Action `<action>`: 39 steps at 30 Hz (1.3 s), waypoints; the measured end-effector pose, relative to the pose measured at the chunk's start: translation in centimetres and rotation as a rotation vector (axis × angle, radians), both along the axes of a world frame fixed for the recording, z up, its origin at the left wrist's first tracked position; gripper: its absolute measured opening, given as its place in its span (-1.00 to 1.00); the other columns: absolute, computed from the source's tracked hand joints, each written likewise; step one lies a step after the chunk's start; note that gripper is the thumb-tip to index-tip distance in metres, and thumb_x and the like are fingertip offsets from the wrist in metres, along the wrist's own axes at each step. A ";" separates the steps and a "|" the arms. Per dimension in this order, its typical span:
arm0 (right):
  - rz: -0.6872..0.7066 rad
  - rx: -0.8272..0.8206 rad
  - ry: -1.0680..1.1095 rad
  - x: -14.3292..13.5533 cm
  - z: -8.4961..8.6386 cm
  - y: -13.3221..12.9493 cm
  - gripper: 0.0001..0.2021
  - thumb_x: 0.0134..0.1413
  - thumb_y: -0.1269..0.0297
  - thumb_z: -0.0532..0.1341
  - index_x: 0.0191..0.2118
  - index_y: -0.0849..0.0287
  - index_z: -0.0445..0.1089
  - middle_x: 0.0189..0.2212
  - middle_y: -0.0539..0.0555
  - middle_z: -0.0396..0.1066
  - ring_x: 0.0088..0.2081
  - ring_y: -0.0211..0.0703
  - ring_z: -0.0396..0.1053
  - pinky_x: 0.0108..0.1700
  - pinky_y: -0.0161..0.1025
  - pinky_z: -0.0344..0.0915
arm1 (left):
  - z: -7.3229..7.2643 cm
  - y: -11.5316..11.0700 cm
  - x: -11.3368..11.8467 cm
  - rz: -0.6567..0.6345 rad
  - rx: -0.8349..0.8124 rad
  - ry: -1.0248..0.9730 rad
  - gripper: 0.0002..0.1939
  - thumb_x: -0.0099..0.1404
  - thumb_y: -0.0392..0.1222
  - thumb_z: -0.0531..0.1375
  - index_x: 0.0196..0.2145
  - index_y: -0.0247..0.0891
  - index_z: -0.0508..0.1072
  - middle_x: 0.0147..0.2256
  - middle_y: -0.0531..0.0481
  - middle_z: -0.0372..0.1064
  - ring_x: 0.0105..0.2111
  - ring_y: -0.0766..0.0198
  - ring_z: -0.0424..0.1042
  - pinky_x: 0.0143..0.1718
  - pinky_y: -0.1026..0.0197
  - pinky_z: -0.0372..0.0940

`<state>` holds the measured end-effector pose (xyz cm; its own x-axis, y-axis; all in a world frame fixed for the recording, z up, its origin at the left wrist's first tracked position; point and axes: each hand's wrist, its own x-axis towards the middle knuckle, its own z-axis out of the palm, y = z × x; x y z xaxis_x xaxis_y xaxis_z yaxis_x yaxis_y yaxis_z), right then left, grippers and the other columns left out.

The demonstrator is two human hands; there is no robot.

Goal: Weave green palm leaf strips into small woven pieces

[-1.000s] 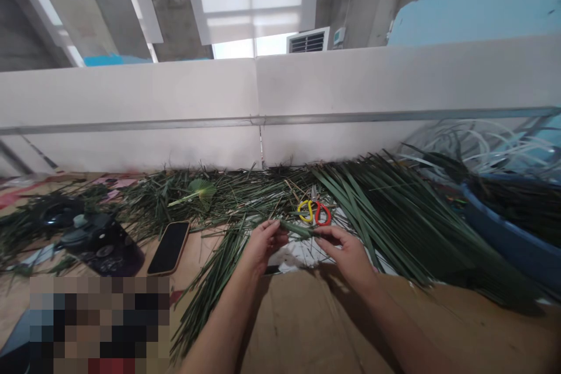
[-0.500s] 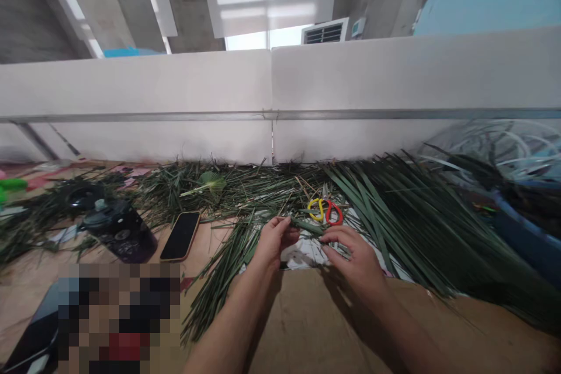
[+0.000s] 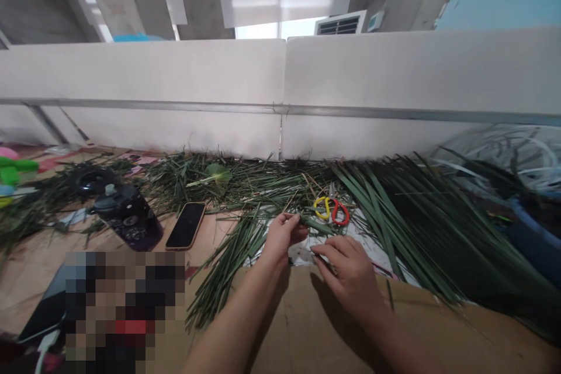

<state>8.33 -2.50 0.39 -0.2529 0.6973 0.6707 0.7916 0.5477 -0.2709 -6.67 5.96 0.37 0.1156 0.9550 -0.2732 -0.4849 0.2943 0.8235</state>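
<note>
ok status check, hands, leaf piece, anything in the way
Left hand pinching green leaf piece; right hand close by, grip unclear; red-and-yellow-handled scissors just beyond.

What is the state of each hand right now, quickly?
Left hand: closed, pinching a green leaf piece.
Right hand: partly curled; whether it pinches something thin cannot be told.

1. Left hand [image 3: 284, 238]: bare, with slim fingers.
2. Right hand [image 3: 347, 266]: bare, its fingers tapering; nails too small to make out.
3. Both wrists bare.
4. Left forearm [image 3: 239, 318] and right forearm [image 3: 397, 336]: uncovered, smoothly rounded, widening toward the elbows.
</note>
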 end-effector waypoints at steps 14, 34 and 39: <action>-0.148 0.048 0.095 1.0 -0.2 0.8 -0.88 0.31 0.36 0.17 -0.17 0.12 0.47 -0.22 0.11 0.55 -0.16 0.06 0.44 -0.09 -0.06 0.21 | 0.1 -0.1 0.0 -0.047 0.045 0.071 -0.59 -0.04 -0.03 0.42 -0.35 -0.20 0.32 -0.43 0.09 0.41 -0.50 0.29 0.48 -0.43 0.27 0.37; -0.184 -0.291 0.522 1.6 -0.1 1.6 -0.81 0.19 0.23 0.17 -0.14 0.10 0.46 -0.21 0.13 0.61 -0.17 0.05 0.55 -0.09 -0.06 0.39 | 0.1 -0.5 0.1 -0.204 0.107 0.025 -0.65 0.03 -0.10 0.50 -0.26 -0.28 0.57 -0.34 -0.09 0.53 -0.40 0.27 0.52 -0.23 0.23 0.43; -0.177 -0.354 0.651 1.7 0.0 1.8 -0.79 0.19 0.17 0.19 -0.14 0.09 0.48 -0.19 0.13 0.63 -0.15 0.05 0.56 -0.06 -0.06 0.39 | 0.4 -1.0 0.5 -0.276 0.098 0.048 -0.63 0.00 -0.11 0.53 -0.28 -0.27 0.54 -0.31 -0.12 0.54 -0.37 0.22 0.56 -0.25 0.20 0.44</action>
